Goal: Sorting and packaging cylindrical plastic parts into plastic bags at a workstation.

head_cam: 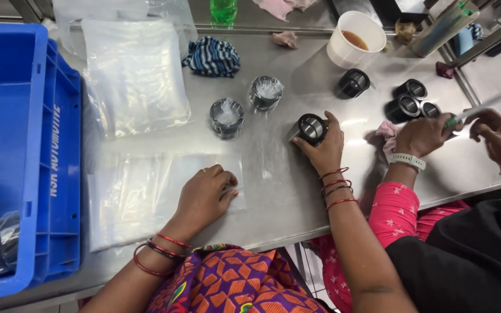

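My right hand (324,148) grips a black metal ring-shaped part (311,128) standing on the steel table (279,191). My left hand (204,194) rests flat on a clear plastic bag (140,197) lying on the table in front of me, fingers pinching its right edge. Two similar black parts wrapped in plastic (227,117) (265,91) stand a little further back, between my hands.
A blue crate (13,133) sits at the left with dark bagged items inside. A stack of clear bags (134,75), a striped cloth (213,57), a white cup (355,39) and several bare black parts (407,101) lie beyond. A co-worker's hands (430,133) work at the right.
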